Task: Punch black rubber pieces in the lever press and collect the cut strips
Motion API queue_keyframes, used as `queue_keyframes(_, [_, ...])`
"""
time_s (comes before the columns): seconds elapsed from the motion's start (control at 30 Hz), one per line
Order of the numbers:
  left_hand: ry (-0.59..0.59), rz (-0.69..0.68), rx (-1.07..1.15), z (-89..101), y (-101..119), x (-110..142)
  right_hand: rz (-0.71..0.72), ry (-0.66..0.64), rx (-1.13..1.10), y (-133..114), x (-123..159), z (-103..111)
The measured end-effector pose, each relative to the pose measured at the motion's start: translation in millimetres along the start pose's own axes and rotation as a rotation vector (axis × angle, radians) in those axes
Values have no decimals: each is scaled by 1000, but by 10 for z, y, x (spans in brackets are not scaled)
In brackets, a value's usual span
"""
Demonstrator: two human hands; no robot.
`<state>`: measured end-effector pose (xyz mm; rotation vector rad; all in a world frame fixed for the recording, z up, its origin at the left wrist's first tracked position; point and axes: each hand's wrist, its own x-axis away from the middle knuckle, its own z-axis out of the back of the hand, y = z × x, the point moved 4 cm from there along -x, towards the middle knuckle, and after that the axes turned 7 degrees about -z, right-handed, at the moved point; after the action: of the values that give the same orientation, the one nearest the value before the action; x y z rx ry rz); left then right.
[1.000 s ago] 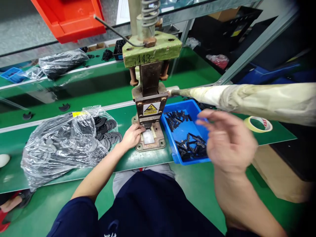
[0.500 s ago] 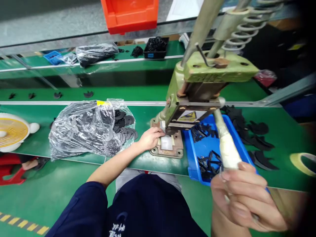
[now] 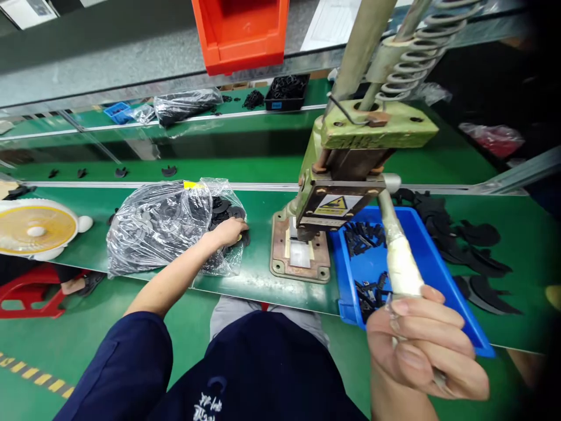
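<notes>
My left hand (image 3: 228,232) is at the mouth of a clear plastic bag (image 3: 151,225), its fingers drawn together on a flat black curved piece (image 3: 246,237) at the edge of the pile; the fingertips are partly hidden. My right hand (image 3: 427,345) is wrapped round the pale, tape-covered lever handle (image 3: 404,269) of a green hand press (image 3: 377,131). Under the press head, a metal plate (image 3: 300,254) sits on the brown base (image 3: 280,257), with a dark block above it.
Right of the press stands a blue tray (image 3: 425,263) with small black parts. Beyond it lie black curved pieces (image 3: 477,234). A white and yellow fan (image 3: 37,228) is at the left, with a person's foot (image 3: 72,285) below. Overhead hangs a red bin (image 3: 241,35).
My left hand has left the press base and moved left to the bag's black pieces. My right hand stays on the lever handle, which has hardly shifted. The view has turned slightly.
</notes>
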<state>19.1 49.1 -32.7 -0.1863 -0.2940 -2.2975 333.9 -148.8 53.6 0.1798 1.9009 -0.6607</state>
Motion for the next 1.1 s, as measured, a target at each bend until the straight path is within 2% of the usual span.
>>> queue_keyframes(0.07, [-49,-27,-57,20,15,-13,-32,-9,19,2,7,5])
queue_keyframes(0.13, [-42,-63,-59,48,73,-28,-45,-12,25,-3,18,19])
queue_keyframes(0.27, [169,-196,66,52,255,-13,-59,-14,19,-17,29,35])
queue_keyframes(0.33, [267,-261,123,-40,336,15,-70,-18,23,-23,29,32])
queue_keyframes(0.47, [353,-349,183,-287,413,98,-89,-46,32,-37,22,35])
queue_keyframes(0.53, [423,-293,181,-336,401,160,-101,-68,34,-38,14,36])
queue_keyframes(0.63, [513,-30,156,-335,381,257,-97,-60,32,-39,-4,27])
queue_keyframes(0.7, [483,150,137,-343,422,290,-83,-41,37,-42,-15,10])
queue_keyframes(0.77, [381,247,124,-372,505,272,-72,-31,42,-47,-19,-8])
queue_keyframes(0.83, [282,277,124,-389,582,219,-80,-33,47,-48,-14,-9])
queue_keyframes(0.9, [237,283,150,-370,618,158,-96,-52,46,-49,-3,12])
queue_keyframes(1.0, [220,289,283,-303,608,87,-142,-125,38,-42,18,55])
queue_keyframes(1.1, [258,350,541,-228,588,43,-150,-168,29,-51,33,91])
